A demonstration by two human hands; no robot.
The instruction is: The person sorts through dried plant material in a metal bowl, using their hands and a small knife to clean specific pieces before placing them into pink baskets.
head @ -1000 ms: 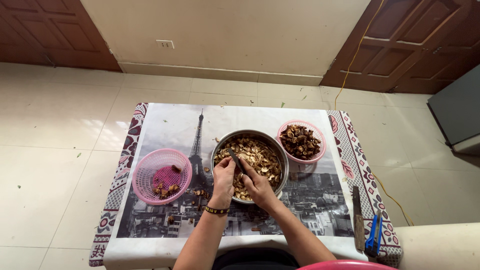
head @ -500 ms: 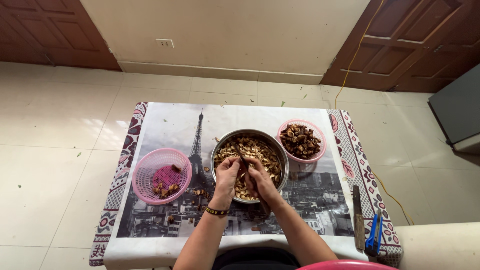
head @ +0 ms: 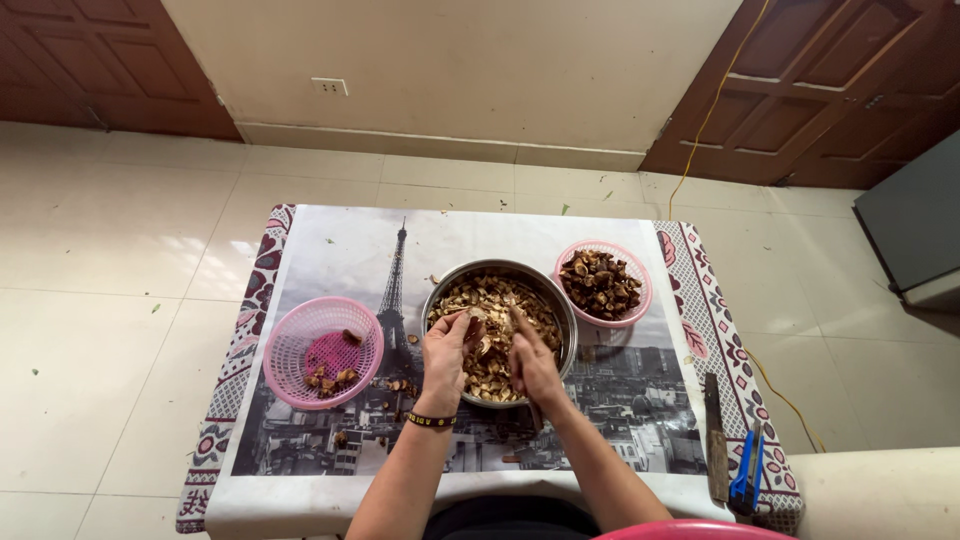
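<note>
Together, left hand (head: 445,345) fingers curled on a shell piece (head: 472,328), right hand (head: 532,362) gripping a knife (head: 518,325)

You're in a home: a tiled floor (head: 110,330), dark wooden doors (head: 820,90), a wall socket (head: 329,87), and a low table (head: 330,250) under a printed tower-scene cloth (head: 620,400).

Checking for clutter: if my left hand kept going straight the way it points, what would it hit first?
The left hand points away from the body, over the metal bowl. It would probably meet the tan pieces inside first; its height above them is unclear.
</note>
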